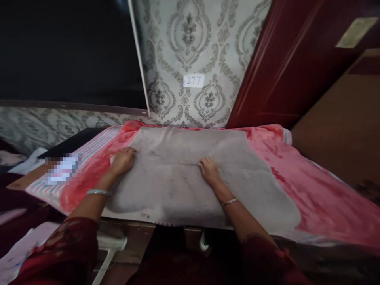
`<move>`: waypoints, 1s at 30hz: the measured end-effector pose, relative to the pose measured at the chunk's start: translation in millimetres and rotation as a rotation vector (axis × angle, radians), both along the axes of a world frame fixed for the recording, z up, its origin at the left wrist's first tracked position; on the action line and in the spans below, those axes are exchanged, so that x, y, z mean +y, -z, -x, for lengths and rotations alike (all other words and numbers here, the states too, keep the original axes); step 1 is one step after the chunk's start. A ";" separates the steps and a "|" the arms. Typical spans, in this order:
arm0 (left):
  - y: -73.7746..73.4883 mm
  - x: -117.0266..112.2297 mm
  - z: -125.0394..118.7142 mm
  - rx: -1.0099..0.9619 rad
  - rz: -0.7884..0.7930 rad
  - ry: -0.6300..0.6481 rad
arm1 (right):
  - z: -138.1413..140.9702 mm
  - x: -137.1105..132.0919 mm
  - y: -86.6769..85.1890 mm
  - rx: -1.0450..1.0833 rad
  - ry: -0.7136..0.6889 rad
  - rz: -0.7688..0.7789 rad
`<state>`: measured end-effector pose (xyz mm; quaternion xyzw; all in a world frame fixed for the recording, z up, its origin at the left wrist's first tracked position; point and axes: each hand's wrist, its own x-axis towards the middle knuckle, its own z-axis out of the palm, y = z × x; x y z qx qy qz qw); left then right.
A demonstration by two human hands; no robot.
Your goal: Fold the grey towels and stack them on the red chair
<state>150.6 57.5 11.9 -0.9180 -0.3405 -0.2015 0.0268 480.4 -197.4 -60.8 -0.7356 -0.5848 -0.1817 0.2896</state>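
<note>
A grey cloth (175,182) lies spread over a red and pink blanket (297,170) that covers a table. My left hand (123,160) is at the cloth's left edge, its fingers curled closed on the fabric. Near the cloth's middle, my right hand (209,169) pinches the fabric at a crease running sideways. Light wrinkles and a few darker marks show on the grey surface. The fingertips of both hands are partly hidden.
A dark screen (68,55) hangs on the patterned wall at upper left. A paper label (194,80) reads 277. The dark red door (279,59) stands behind to the right. A pixelated white item (63,169) lies on the blanket's striped left border.
</note>
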 end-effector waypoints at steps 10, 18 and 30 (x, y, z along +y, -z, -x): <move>19.3 -117.0 -180.9 -0.002 -0.038 0.540 | 9.0 -4.9 -26.6 0.000 0.052 0.116; 47.9 -110.9 -202.8 -0.045 -0.069 0.503 | -16.3 -26.3 -34.6 0.043 0.113 0.061; 45.7 -109.9 -201.3 -0.166 -0.031 0.510 | -121.8 -140.8 -13.8 0.120 0.324 -0.003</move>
